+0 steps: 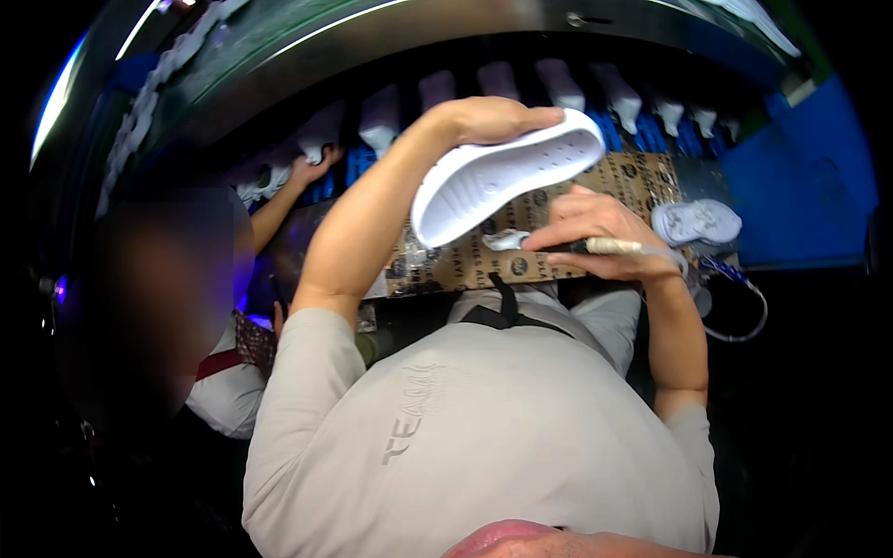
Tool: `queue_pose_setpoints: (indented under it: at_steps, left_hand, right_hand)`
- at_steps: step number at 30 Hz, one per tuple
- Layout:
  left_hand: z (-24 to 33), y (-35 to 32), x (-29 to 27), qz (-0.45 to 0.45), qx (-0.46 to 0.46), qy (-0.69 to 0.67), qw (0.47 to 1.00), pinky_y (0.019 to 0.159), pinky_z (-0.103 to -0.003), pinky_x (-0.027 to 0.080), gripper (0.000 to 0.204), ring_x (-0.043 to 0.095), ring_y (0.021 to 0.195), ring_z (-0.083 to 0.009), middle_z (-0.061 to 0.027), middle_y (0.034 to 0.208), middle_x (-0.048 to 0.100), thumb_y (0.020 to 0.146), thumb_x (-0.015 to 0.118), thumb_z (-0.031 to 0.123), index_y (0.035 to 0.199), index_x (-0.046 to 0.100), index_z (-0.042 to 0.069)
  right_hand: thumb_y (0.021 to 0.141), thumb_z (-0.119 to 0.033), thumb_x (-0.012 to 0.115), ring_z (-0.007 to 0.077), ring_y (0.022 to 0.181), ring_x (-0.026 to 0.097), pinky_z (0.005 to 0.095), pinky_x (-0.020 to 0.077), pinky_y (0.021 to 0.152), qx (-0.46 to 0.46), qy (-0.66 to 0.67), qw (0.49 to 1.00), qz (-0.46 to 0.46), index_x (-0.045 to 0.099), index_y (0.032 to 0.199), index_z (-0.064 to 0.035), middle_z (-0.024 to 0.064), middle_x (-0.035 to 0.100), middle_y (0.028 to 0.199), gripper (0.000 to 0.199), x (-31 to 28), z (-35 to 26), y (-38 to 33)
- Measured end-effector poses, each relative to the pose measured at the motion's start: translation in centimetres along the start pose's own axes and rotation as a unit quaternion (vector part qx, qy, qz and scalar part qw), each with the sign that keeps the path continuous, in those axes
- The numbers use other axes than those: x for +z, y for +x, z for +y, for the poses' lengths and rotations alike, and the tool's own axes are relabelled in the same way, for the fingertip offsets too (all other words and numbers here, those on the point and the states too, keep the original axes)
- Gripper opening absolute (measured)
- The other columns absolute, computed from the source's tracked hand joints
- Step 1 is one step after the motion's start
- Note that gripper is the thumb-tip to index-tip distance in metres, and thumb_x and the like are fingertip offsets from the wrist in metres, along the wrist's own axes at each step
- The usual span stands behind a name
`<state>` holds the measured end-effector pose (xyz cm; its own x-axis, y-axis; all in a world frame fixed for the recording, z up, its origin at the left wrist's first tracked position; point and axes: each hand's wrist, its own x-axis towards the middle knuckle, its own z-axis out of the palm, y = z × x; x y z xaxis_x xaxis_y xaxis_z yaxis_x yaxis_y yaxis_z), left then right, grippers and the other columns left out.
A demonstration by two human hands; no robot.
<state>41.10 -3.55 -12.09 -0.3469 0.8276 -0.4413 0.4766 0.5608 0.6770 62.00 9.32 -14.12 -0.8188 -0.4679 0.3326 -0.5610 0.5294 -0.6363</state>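
I have the left hand point(498, 121) raised above the table, gripping 1 white shoe sole point(507, 181) by its upper rim, with a finger laid along the edge toward the end with small holes. The sole is tilted so that I look into its hollow inner face, where ribs run across the end nearer the forearm; it hangs above the printed cardboard point(446, 270) that covers the middle of the table point(702, 179), clear of that surface. The right hand point(600, 228) is curled narrowly around a brush point(609, 246), its pale handle passing under the fingers and its white tip pointing left, just below the sole's lower rim; I cannot tell from here whether the tip touches the sole. Toward the table's right edge I see 1 more white shoe piece point(698, 223) lying flat, near a blue panel point(791, 186). A looped pale tube point(765, 312) hangs out past the table's near right corner. Along the far edge I make out a row of white shoe-shaped forms point(561, 86) with blue supports point(646, 138) below some of them. Beyond the table's left edge, another person's hand point(321, 163) is at 1 of those forms, its fingers too dim for me to read exactly.
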Motion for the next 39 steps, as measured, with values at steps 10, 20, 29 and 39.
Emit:
queue_pose_setpoints:
  at_steps: [10, 20, 29, 39]
  left_hand:
    - [-3.0, 1.2, -0.1, 0.026, -0.007, -0.043, 0.999, 0.090, -0.040, 0.058, 0.082, 0.072, 0.113, -0.0352, -0.0274, 0.127, 0.069, 0.093, 0.050, 0.078, 0.134, 0.072, 0.011]
    - [-4.1, -0.4, -1.9, 0.030, -0.014, -0.039, 0.999, 0.085, -0.038, 0.058, 0.076, 0.075, 0.105, -0.0330, -0.0258, 0.122, 0.072, 0.096, 0.048, 0.075, 0.131, 0.074, 0.013]
    - [-4.5, -1.5, -2.7, 0.025, 0.017, -0.060, 0.998, 0.086, -0.036, 0.057, 0.081, 0.073, 0.102, -0.0326, -0.0286, 0.116, 0.072, 0.099, 0.048, 0.072, 0.128, 0.073, 0.001]
    - [-0.8, -0.4, -21.2, 0.267, 0.334, -0.543, 0.722, 0.109, -0.041, 0.050, 0.055, 0.062, 0.126, -0.0273, -0.0149, 0.139, 0.063, 0.112, 0.041, 0.044, 0.145, 0.053, 0.002]
  right_hand:
    - [0.083, -0.012, 0.083, 0.0192, 0.078, 0.060, 0.0351, 0.0497, 0.077, 0.037, -0.012, 0.992, 0.121, 0.080, 0.115, -0.0167, 0.0005, 0.065, 0.084, 0.032, -1.2, 1.1, -1.4]
    - [0.083, -0.014, 0.083, 0.0173, 0.081, 0.062, 0.0318, 0.0503, 0.075, 0.077, -0.098, 0.985, 0.116, 0.080, 0.115, -0.0189, 0.0000, 0.067, 0.086, 0.033, -2.6, 2.0, -0.7]
    - [0.087, -0.019, 0.081, 0.0207, 0.073, 0.059, 0.0353, 0.0474, 0.070, 0.031, -0.152, 0.984, 0.084, 0.078, 0.115, -0.0133, 0.0027, 0.066, 0.081, 0.029, -3.3, 2.9, -1.0]
    - [0.088, -0.008, 0.076, 0.0173, 0.079, 0.063, 0.0282, 0.0500, 0.072, 0.106, 0.003, 0.940, 0.324, 0.076, 0.119, -0.0028, 0.0075, 0.071, 0.092, 0.031, -1.6, 3.7, -3.2]
